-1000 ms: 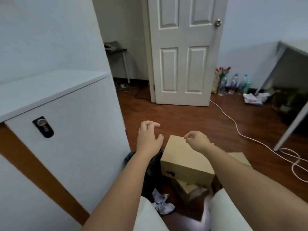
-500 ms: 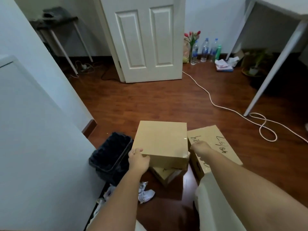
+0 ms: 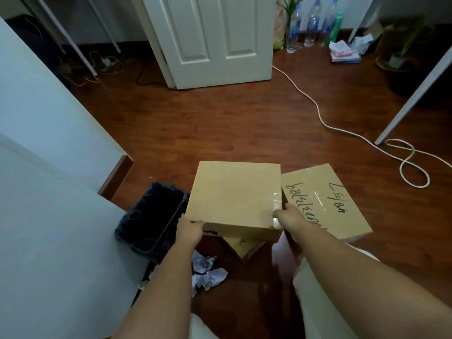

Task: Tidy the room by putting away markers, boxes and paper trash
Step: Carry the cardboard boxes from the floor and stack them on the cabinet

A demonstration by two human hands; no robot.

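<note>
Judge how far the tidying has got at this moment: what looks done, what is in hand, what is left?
Done: nothing visibly; whether the black bin holds anything cannot be told. In hand: the left hand and right hand grip the plain cardboard box, stacked on a smaller box. Left: that smaller box, the handwritten box beside it, and crumpled paper on the floor. No markers are in view.

Dim, bluish indoor light, soft blur, wide-angle bending at edges.
</note>
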